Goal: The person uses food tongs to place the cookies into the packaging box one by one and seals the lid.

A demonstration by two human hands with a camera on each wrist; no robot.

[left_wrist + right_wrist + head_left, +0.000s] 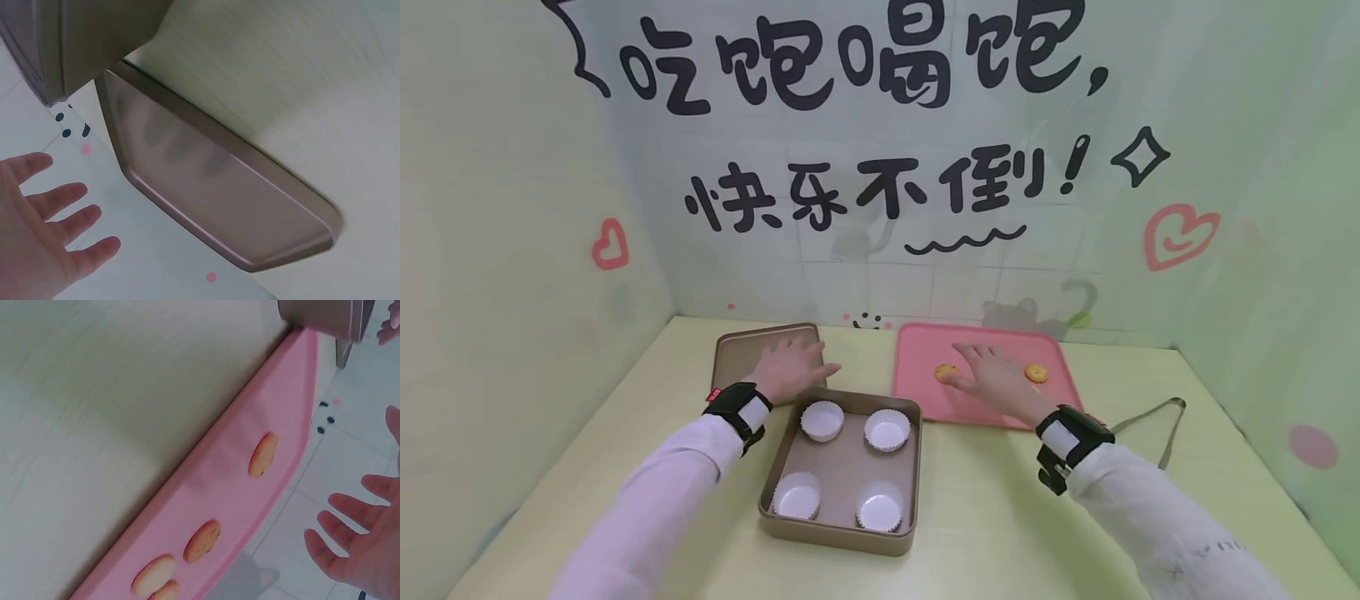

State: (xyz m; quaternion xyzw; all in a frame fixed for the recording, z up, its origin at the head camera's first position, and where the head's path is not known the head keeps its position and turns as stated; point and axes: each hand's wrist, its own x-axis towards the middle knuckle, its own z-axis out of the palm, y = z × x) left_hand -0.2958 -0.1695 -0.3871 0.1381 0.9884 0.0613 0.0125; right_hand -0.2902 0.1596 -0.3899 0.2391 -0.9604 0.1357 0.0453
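Note:
My left hand (788, 371) hovers with spread fingers over a brown rectangular lid (737, 360) at the back left, holding nothing. Over the pink tray (916, 354), my right hand (1003, 385) is likewise spread and holds nothing. Round golden cookies lie on this tray; one cookie (1036, 373) shows right of the hand, and another (945, 372) is partly covered by the fingers. The right wrist view shows several of them, including a cookie (201, 541) near two overlapping ones. Between my arms stands a brown baking tin (842, 537) with several white paper cups (887, 429) near its corners.
A thin grey-green strap (1172, 433) lies on the pale yellow table (985, 517) to the right of the pink tray. Walls enclose the table at the left, back and right; the back wall (850, 250) carries large black writing.

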